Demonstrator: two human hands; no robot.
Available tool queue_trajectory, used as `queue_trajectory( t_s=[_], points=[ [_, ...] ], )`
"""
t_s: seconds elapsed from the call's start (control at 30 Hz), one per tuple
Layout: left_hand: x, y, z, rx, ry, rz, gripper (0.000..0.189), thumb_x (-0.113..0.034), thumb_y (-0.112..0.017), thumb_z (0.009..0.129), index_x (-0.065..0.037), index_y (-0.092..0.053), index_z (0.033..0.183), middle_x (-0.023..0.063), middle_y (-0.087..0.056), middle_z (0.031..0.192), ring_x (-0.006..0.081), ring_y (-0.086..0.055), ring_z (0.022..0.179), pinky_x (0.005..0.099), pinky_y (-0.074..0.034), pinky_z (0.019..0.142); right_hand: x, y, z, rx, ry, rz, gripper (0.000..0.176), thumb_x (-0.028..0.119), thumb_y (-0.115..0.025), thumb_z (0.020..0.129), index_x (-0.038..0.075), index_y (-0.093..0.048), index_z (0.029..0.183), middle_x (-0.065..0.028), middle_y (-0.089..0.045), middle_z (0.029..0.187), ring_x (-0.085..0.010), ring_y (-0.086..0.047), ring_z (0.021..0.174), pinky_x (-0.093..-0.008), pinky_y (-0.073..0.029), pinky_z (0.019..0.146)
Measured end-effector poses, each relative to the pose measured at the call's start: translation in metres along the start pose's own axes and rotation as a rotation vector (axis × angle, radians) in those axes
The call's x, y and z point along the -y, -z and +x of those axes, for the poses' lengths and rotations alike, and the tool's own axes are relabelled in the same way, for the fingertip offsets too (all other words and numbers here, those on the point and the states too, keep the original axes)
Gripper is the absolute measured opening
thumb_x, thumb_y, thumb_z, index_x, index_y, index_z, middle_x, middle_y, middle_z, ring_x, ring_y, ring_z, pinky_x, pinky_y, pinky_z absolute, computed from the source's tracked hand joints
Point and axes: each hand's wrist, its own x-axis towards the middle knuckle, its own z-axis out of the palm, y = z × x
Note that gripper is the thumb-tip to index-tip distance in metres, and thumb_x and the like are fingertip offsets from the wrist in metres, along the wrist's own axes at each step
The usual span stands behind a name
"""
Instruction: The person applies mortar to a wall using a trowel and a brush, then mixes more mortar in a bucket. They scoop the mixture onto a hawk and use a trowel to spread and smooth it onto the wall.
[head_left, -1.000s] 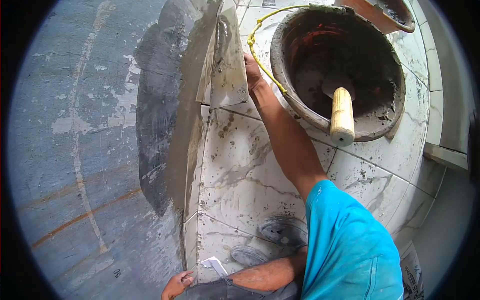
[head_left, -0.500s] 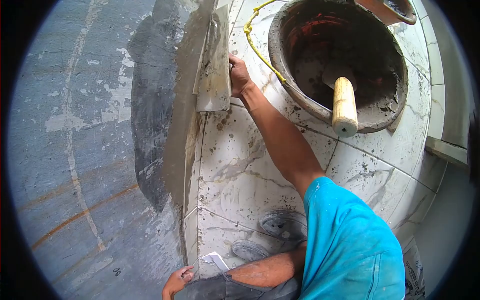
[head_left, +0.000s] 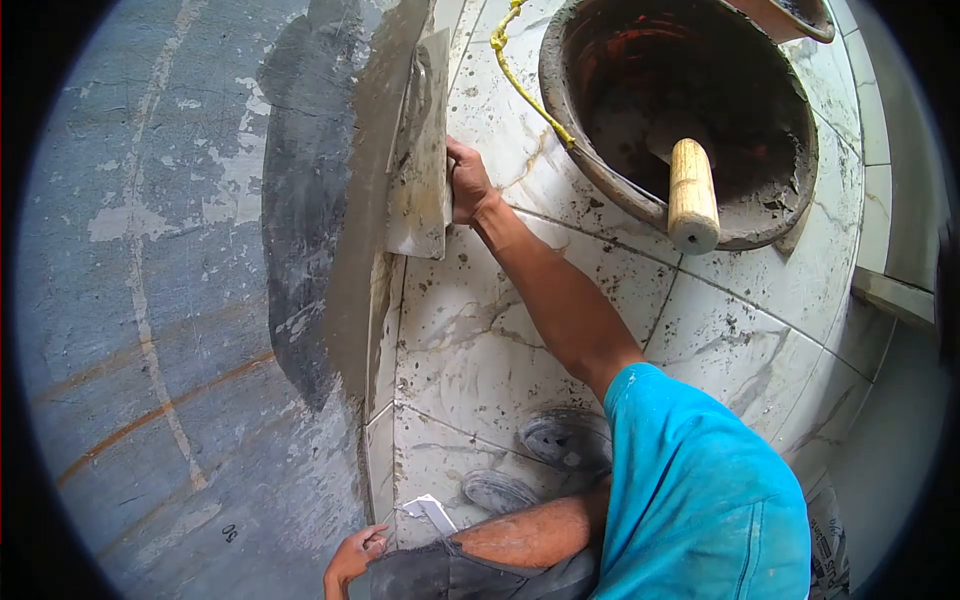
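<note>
My right hand [head_left: 470, 182] is closed around the handle of a plastering trowel [head_left: 428, 190]. The trowel's flat metal blade stands on edge against a strip of wet grey mortar [head_left: 350, 250] low on the wall. Below, near my knee, my left hand [head_left: 356, 560] is empty, with the fingers loosely bent and one stretched out. A white flat piece [head_left: 432, 512] lies on the floor just past it. To the right of the trowel stands a bucket [head_left: 655, 200] with mortar inside, and a wooden-handled tool [head_left: 693, 195] rests over its rim, its head hidden in shadow.
The grey wall [head_left: 180, 330] fills the left side, with a darker damp patch. Marbled floor tiles [head_left: 470, 350] are spotted with mortar. A yellow rope [head_left: 515, 75] hangs off the bucket, and another container [head_left: 800, 15] stands behind it. A printed bag [head_left: 828, 545] lies at lower right.
My right hand and the trowel have slid a short way along the mortar strip toward my body. My left hand has hardly moved.
</note>
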Motion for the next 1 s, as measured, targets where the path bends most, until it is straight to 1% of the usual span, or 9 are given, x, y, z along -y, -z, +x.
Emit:
queue_trajectory(
  t_s=[0.13, 0.2, 0.3, 0.43, 0.5, 0.6, 0.67, 0.73, 1.0],
  points=[
    [-0.006, 0.000, -0.003, 0.018, -0.035, 0.017, 0.038, -0.008, -0.058, 0.090, -0.005, -0.056, 0.127, 0.0051, -0.064, 0.098, 0.0103, -0.058, 0.086, 0.0240, -0.047, 0.078, -0.010, 0.001, -0.006, -0.055, -0.017, -0.016, 0.037, 0.032, -0.037, 0.098, 0.011, -0.054, 0.123, -0.0094, -0.066, 0.102, -0.0225, -0.066, 0.086, -0.0413, -0.055, 0.078],
    [-0.009, -0.002, -0.002, -0.013, -0.021, 0.080, 0.038, -0.009, -0.059, 0.090, -0.004, -0.055, 0.127, 0.0053, -0.064, 0.097, 0.0104, -0.058, 0.086, 0.0242, -0.047, 0.077, -0.012, 0.000, -0.009, 0.061, -0.041, 0.065, 0.038, 0.033, -0.037, 0.097, 0.010, -0.056, 0.120, -0.0096, -0.067, 0.101, -0.0224, -0.066, 0.085, -0.0410, -0.055, 0.078],
    [-0.017, -0.003, -0.005, -0.013, -0.010, 0.081, 0.038, -0.010, -0.060, 0.090, -0.005, -0.055, 0.127, 0.0059, -0.064, 0.099, 0.0107, -0.059, 0.087, 0.0244, -0.047, 0.077, -0.018, -0.001, -0.016, -0.023, -0.029, 0.030, 0.039, 0.033, -0.037, 0.097, 0.008, -0.059, 0.117, -0.0101, -0.067, 0.100, -0.0223, -0.066, 0.085, -0.0405, -0.054, 0.078],
    [-0.016, -0.003, -0.006, -0.004, 0.004, 0.065, 0.038, -0.012, -0.060, 0.090, -0.005, -0.056, 0.127, 0.0064, -0.065, 0.101, 0.0108, -0.059, 0.088, 0.0247, -0.047, 0.077, -0.029, 0.001, -0.028, 0.026, -0.085, 0.086, 0.040, 0.033, -0.037, 0.097, 0.007, -0.058, 0.117, -0.0104, -0.067, 0.100, -0.0228, -0.066, 0.086, -0.0405, -0.054, 0.079],
    [-0.005, -0.001, -0.002, -0.016, -0.037, 0.048, 0.038, -0.013, -0.059, 0.091, -0.004, -0.055, 0.127, 0.0069, -0.065, 0.103, 0.0109, -0.059, 0.089, 0.0247, -0.046, 0.078, -0.029, -0.004, -0.035, -0.100, -0.008, -0.008, 0.040, 0.032, -0.036, 0.096, 0.005, -0.057, 0.119, -0.0115, -0.066, 0.100, -0.0244, -0.065, 0.087, -0.0406, -0.054, 0.079],
    [0.004, 0.002, -0.001, -0.020, -0.053, -0.012, 0.039, -0.013, -0.059, 0.090, -0.003, -0.054, 0.128, 0.0069, -0.065, 0.102, 0.0110, -0.059, 0.088, 0.0246, -0.046, 0.079, -0.008, -0.010, -0.031, -0.107, 0.055, 0.086, 0.039, 0.030, -0.037, 0.096, 0.004, -0.056, 0.119, -0.0127, -0.066, 0.101, -0.0262, -0.065, 0.088, -0.0421, -0.054, 0.080],
    [0.005, 0.000, -0.001, -0.023, -0.034, -0.061, 0.039, -0.012, -0.059, 0.090, -0.003, -0.054, 0.128, 0.0068, -0.065, 0.101, 0.0111, -0.059, 0.088, 0.0246, -0.046, 0.079, 0.008, -0.007, -0.019, 0.004, 0.077, 0.126, 0.036, 0.026, -0.037, 0.096, 0.003, -0.056, 0.117, -0.0141, -0.065, 0.102, -0.0272, -0.065, 0.088, -0.0419, -0.054, 0.080],
    [0.000, -0.001, -0.004, -0.026, -0.015, -0.103, 0.040, -0.011, -0.059, 0.090, -0.002, -0.054, 0.129, 0.0066, -0.065, 0.101, 0.0113, -0.059, 0.087, 0.0246, -0.046, 0.079, 0.020, -0.012, -0.012, -0.048, 0.066, 0.103, 0.038, 0.031, -0.039, 0.097, 0.006, -0.056, 0.119, -0.0105, -0.066, 0.097, -0.0225, -0.065, 0.082, -0.0382, -0.055, 0.075],
    [0.000, -0.003, -0.002, -0.013, 0.003, -0.075, 0.040, -0.009, -0.059, 0.090, -0.002, -0.054, 0.128, 0.0057, -0.064, 0.099, 0.0096, -0.057, 0.088, 0.0242, -0.046, 0.080, 0.003, -0.005, -0.011, -0.015, 0.027, 0.069, 0.036, 0.031, -0.040, 0.097, 0.008, -0.057, 0.118, -0.0091, -0.066, 0.097, -0.0209, -0.065, 0.080, -0.0386, -0.055, 0.074]
  ],
)
